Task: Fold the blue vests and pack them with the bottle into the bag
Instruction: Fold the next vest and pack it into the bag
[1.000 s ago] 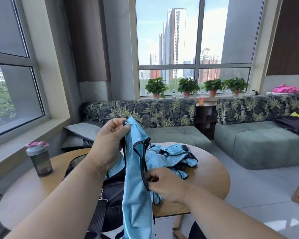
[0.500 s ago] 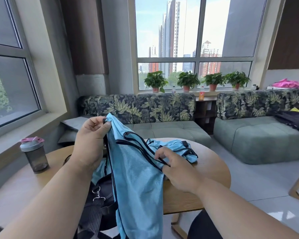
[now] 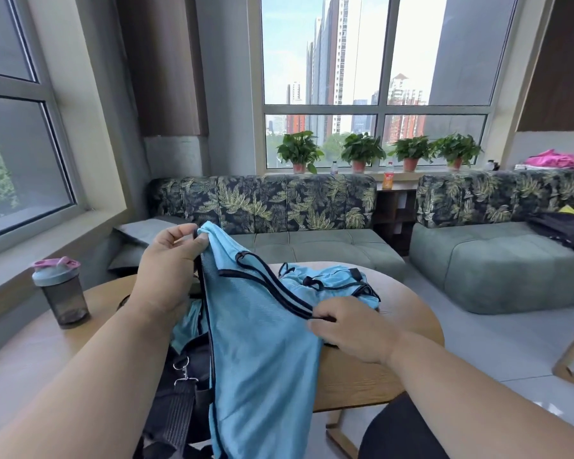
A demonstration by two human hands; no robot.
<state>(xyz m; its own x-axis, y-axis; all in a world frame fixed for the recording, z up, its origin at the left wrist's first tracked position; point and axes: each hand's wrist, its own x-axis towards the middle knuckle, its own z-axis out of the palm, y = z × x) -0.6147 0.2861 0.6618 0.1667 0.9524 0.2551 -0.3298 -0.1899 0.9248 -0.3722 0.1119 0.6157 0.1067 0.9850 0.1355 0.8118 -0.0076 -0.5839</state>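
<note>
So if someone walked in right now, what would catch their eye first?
Probably the blue vest held up in the middle, the left hand pinching its top and the right hand gripping its dark trim. Behind it a second blue vest lies crumpled on the round wooden table, and a pink-lidded shaker bottle stands at the left.

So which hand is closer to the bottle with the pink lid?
Left. The left hand holds the vest up nearer the bottle; the right hand pinches the vest's trim farther across the table.
</note>
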